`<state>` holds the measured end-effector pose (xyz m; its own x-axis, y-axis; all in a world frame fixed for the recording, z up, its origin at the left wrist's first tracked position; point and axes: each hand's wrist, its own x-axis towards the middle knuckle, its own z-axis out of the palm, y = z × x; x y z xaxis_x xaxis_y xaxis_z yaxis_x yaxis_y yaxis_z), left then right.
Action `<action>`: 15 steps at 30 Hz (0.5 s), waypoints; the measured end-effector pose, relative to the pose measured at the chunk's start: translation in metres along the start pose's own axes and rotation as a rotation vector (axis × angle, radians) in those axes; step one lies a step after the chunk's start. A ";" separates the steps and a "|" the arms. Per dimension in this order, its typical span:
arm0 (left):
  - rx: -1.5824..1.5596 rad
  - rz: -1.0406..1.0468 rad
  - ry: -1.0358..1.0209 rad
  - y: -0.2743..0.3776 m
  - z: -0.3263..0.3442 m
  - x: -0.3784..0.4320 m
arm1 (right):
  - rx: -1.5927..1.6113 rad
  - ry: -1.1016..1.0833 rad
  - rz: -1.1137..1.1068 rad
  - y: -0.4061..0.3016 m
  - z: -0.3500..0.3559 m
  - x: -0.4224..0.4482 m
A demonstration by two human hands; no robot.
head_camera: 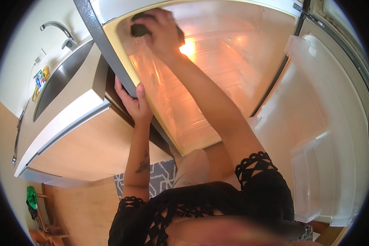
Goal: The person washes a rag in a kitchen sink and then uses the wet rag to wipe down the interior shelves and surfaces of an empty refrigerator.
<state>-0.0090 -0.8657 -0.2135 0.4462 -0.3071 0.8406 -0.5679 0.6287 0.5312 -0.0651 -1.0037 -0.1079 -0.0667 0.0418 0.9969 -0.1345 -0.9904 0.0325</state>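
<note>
My right hand (161,33) reaches up inside the lit refrigerator compartment (209,92) and grips a dark cloth (139,29). It presses the cloth near the upper left corner of the interior; blur hides the cloth's exact shape. Lower down, my left hand (140,106) holds the refrigerator's grey side wall (110,52), with the thumb over the pale front rim. The refrigerator door (307,113) stands wide to the right, with clear plastic door bins (306,181) on its inner face. A bulb (188,47) glows behind my right wrist.
Close on the left is a kitchen counter (70,86) with a metal sink (64,73) and a faucet (57,26). A plastic packet (40,77) sits by the sink. Below are a patterned rug (163,173) and a wooden chair (49,227) with a green bag (32,196).
</note>
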 end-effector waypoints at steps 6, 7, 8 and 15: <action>0.028 0.068 0.001 -0.005 -0.003 0.004 | 0.020 -0.285 -0.007 0.001 -0.028 -0.044; 0.029 0.062 -0.006 -0.008 -0.004 0.004 | 0.007 -0.302 -0.017 0.011 -0.043 -0.056; 0.222 0.198 0.021 -0.001 -0.005 0.005 | -0.014 -0.301 0.073 0.016 -0.058 -0.065; 0.124 0.023 -0.267 0.041 0.046 -0.007 | 0.517 0.200 1.134 0.039 -0.152 -0.088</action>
<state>-0.0675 -0.8712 -0.1932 0.2442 -0.4814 0.8418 -0.6632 0.5505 0.5071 -0.2152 -1.0259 -0.2055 -0.0452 -0.8890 0.4557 0.4950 -0.4161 -0.7628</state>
